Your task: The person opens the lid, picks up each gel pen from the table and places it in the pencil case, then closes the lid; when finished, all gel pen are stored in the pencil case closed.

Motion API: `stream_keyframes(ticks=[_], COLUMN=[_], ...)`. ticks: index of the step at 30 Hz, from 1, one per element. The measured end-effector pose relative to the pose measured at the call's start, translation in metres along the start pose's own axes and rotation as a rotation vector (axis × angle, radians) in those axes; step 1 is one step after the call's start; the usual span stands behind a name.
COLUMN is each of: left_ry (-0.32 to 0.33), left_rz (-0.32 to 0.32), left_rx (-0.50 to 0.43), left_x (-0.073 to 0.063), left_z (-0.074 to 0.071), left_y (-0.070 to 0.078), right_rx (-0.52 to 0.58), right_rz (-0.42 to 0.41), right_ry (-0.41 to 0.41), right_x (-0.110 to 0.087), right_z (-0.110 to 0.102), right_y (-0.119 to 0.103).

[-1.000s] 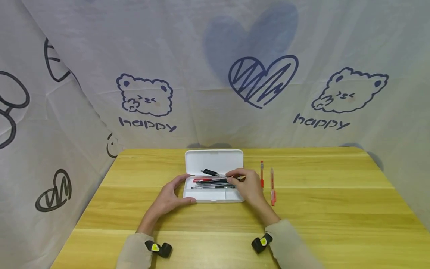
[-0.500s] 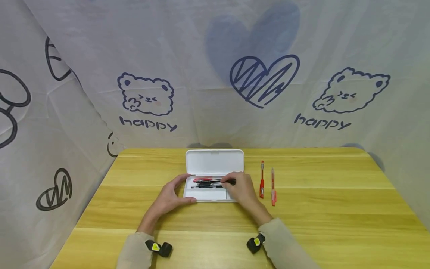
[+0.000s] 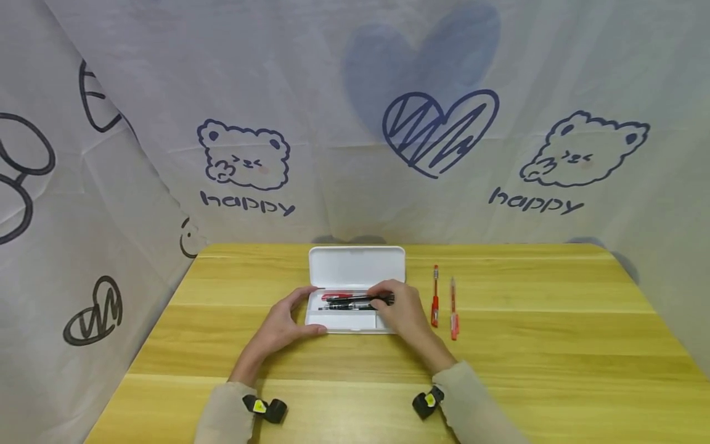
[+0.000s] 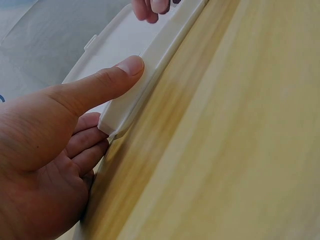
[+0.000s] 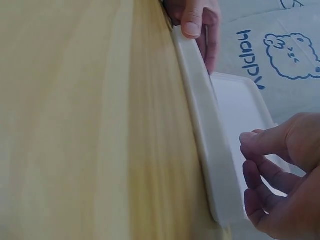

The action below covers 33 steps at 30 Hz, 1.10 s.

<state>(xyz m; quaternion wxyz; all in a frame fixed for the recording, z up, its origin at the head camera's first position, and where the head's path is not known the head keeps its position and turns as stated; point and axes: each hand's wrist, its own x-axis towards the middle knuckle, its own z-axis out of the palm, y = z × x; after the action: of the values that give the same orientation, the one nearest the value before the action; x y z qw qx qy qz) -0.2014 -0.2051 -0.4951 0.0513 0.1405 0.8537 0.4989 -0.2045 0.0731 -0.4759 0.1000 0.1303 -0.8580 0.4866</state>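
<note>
An open white pencil case (image 3: 342, 322) lies on the table with its lid (image 3: 357, 266) raised at the back. Its long compartment holds several black and clear pens (image 3: 339, 306) and one red pen (image 3: 333, 296). At the left end my left hand (image 3: 281, 325) grips the case, thumb on the front wall (image 4: 150, 75) and fingers around the end. My right hand (image 3: 403, 310) is over the right part of the compartment, thumb and forefinger pinching a black pen (image 3: 355, 299). In the right wrist view the fingertips (image 5: 248, 141) meet, but the pen is hidden there.
Two red pens, one (image 3: 435, 302) nearer the case and another (image 3: 454, 314) farther right, lie lengthwise on the wooden table (image 3: 543, 345). A white cloth (image 3: 344, 179) printed with bears and hearts hangs behind the table and along its left side.
The tilted black-and-clear pen in my right hand has come down into the case. My right hand moved left and down, then slightly right again, now pinching a black pen. The left hand stays put.
</note>
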Motion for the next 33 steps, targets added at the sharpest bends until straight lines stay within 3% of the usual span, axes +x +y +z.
stream_keyframes(ticks=[10,19,33], left_ry=[-0.002,-0.005,-0.009], left_rz=[-0.003,-0.012,-0.022], left_rx=[-0.001,-0.009,-0.001], left_x=[0.001,0.0,0.0], left_z=[-0.001,0.0,0.0], left_y=[0.002,0.0,0.001], right_rx=[0.035,0.001,-0.03], right_rz=[-0.005,-0.085,0.014], right_ry=[0.025,0.099,0.157], right_x=[-0.005,-0.015,-0.035], right_z=[-0.035,-0.066,-0.104], right_y=[-0.002,-0.001,0.011])
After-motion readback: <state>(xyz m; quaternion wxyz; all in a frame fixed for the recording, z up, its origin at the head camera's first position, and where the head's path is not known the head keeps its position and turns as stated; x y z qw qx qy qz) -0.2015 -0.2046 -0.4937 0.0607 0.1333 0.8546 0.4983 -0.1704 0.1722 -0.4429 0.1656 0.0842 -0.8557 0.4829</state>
